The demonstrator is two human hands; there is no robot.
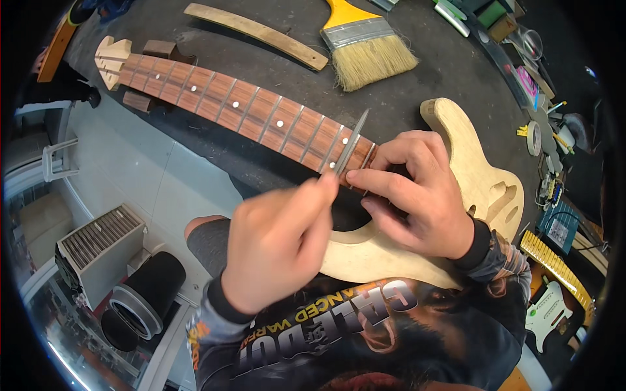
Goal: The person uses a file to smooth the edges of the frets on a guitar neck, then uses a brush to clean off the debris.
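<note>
A guitar neck (244, 107) with a dark fretboard, white dot inlays and metal frets lies diagonally from the far left toward me. Its near end meets a pale unfinished wooden guitar body (466, 146). My left hand (280, 238), slightly blurred, is closed on a slim grey metal file (353, 138). The file's pointed end reaches up over the last frets. Just right of it, my right hand (417, 189) rests with bent fingers on the neck's end, index fingertip pressed down near a fret. Whether those fingers pinch anything small is hidden.
A wide brush (368, 49) with a yellow handle and a curved wooden strip (257, 34) lie beyond the neck. Wooden blocks (163, 50) flank the headstock. Tools and tape rolls (534, 139) crowd the right edge, near another guitar neck (554, 267). A black bin (153, 287) stands lower left.
</note>
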